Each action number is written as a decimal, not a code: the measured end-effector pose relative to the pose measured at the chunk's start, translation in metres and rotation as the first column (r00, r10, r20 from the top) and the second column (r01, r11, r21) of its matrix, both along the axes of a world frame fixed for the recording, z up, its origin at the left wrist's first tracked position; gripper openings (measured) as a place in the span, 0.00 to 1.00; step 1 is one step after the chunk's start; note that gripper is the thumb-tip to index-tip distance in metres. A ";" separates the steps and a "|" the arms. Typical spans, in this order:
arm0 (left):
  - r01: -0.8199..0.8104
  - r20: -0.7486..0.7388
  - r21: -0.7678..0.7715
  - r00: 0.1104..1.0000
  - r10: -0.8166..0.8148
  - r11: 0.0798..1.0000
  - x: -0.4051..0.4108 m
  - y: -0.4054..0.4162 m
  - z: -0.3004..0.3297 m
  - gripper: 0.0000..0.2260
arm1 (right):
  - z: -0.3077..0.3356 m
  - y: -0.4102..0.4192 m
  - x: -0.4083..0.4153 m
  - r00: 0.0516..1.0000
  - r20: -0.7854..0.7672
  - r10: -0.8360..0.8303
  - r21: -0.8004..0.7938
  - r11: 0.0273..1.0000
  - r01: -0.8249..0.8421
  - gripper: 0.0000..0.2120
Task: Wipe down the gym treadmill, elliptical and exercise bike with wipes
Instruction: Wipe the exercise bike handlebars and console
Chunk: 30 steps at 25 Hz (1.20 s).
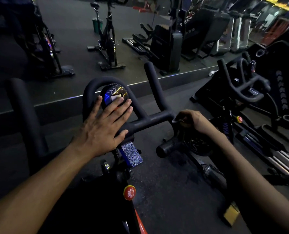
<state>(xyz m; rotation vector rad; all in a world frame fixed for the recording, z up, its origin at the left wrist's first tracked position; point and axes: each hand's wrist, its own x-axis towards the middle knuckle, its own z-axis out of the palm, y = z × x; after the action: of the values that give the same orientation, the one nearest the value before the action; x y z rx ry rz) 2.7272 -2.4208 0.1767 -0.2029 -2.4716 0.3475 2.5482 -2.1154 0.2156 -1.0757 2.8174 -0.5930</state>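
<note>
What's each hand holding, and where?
Left hand lies flat on the console, gripping nothing. Right hand grips the handlebar near its right bend.

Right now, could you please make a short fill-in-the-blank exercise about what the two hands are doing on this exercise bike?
1. The left hand lies flat with straight fingers on the bike's round ____.
2. The right hand is curled around the ____.
3. The round "press to stop" knob near the bottom is coloured ____.

Missing words: display; handlebar; red
</note>
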 end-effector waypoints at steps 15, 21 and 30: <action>0.002 0.032 0.002 0.999 -0.002 1.000 0.002 0.002 0.004 0.31 | -0.013 -0.019 0.149 0.996 0.037 -0.084 -0.227 0.970 0.091 0.08; -0.004 0.030 -0.013 1.000 0.005 1.000 0.003 0.002 0.004 0.32 | -0.032 0.013 0.072 0.971 -0.105 -0.217 -0.165 0.966 0.198 0.10; 0.011 0.023 -0.003 1.000 -0.011 1.000 0.002 0.001 0.004 0.32 | -0.029 0.001 0.058 0.949 -0.063 -0.307 -0.146 0.944 0.296 0.07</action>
<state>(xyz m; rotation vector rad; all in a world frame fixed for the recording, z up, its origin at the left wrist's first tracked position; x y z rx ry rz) 2.7293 -2.4202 0.1808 -0.2230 -2.4919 0.3465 2.6061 -2.1143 0.1862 -0.7008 3.0827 -0.7898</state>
